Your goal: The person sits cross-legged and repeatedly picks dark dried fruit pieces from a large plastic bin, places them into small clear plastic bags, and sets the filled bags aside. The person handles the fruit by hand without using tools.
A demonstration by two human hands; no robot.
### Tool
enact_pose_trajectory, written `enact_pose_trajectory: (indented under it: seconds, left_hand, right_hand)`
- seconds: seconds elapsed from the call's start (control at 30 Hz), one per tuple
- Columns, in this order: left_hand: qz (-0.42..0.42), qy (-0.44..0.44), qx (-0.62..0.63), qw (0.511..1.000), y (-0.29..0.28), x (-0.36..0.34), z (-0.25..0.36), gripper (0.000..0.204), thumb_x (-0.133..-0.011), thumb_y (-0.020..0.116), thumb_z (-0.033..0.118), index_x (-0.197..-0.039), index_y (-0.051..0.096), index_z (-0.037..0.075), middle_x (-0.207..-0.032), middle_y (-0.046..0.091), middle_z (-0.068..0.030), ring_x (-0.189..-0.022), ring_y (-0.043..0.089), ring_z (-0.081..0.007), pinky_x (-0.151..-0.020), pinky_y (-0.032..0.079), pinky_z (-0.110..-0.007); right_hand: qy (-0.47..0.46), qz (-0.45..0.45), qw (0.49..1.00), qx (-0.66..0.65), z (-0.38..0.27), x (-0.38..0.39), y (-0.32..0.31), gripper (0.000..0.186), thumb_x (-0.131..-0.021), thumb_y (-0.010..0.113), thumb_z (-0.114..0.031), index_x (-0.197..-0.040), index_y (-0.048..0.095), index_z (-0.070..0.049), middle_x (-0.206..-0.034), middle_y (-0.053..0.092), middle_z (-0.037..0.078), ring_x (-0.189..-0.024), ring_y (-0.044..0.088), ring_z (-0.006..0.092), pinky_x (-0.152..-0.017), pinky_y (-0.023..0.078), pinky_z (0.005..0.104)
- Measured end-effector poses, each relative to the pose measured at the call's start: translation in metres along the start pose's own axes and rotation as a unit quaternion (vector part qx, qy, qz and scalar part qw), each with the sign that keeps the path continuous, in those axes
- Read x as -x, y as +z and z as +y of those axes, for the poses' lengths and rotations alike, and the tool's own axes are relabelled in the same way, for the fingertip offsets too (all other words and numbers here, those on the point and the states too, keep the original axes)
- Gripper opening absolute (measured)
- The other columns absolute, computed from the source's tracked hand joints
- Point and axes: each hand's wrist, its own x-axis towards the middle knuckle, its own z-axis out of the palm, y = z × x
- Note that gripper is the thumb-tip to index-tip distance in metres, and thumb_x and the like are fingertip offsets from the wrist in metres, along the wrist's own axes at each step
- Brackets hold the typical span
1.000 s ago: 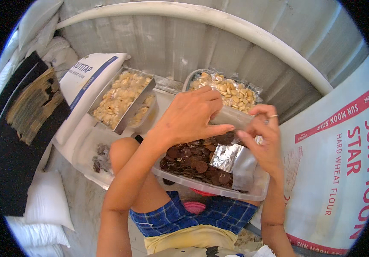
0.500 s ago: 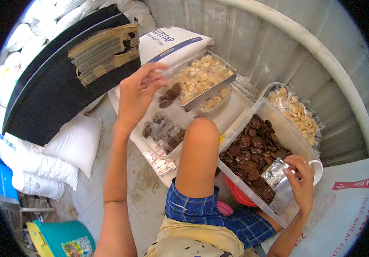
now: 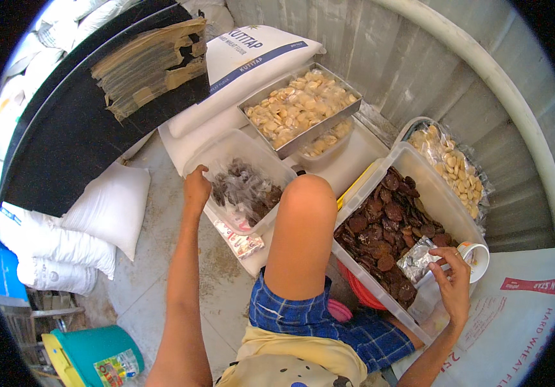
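Note:
My left hand (image 3: 197, 188) is closed on the left rim of a clear plastic container (image 3: 284, 169). Inside lie several bagged brown cookies (image 3: 242, 187). On the right, a larger clear bin (image 3: 442, 169) holds a heap of loose, dark brown round cookies (image 3: 380, 222). Over its near right part, my right hand (image 3: 451, 277) pinches a silver foil-covered piece (image 3: 415, 259); what the foil covers cannot be made out. A white cup (image 3: 477, 261) sits just beyond my right fingers.
A metal tray (image 3: 319, 132) of pale, bagged cookies rests behind the containers, above a smaller plastic tub (image 3: 329, 140). More pale cookies (image 3: 448, 164) fill a bag near the curved wall (image 3: 484, 122). Flour sacks (image 3: 252, 55) and a black board (image 3: 65, 135) stand around; my knee (image 3: 306, 200) rises between the containers.
My left hand has let go of a dark cookie packet and come down to the container's rim. My right hand stays at the foil piece.

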Motion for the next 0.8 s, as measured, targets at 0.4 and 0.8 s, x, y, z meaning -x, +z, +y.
enact_pose_trajectory:
  seconds: [0.4,0.8]
  left_hand:
    - [0.045,0.091,-0.070,0.992,-0.001,0.003,0.055,0.036,-0.076,0.072,0.011,-0.112,0.065,0.011,-0.108,0.068,-0.0099,-0.092,0.069,-0.0292,-0.081,0.053,-0.041]
    - [-0.088,0.466,0.375,0.797,-0.119,0.127,0.424,0.022,-0.085,0.070,0.010,-0.107,0.072,0.007,-0.097,0.073,-0.0058,-0.083,0.065,-0.0142,-0.070,0.051,-0.027]
  right_hand:
    - [0.024,0.014,0.999,0.037,-0.005,0.005,-0.008,0.014,-0.085,0.068,-0.008,-0.097,0.066,0.000,-0.095,0.065,0.011,-0.081,0.063,0.0230,-0.073,0.049,0.0338]
    - [0.077,0.025,0.956,0.282,0.078,0.000,0.022,0.020,-0.085,0.067,-0.020,-0.089,0.063,-0.001,-0.090,0.066,0.022,-0.085,0.065,0.0394,-0.075,0.051,0.0506]
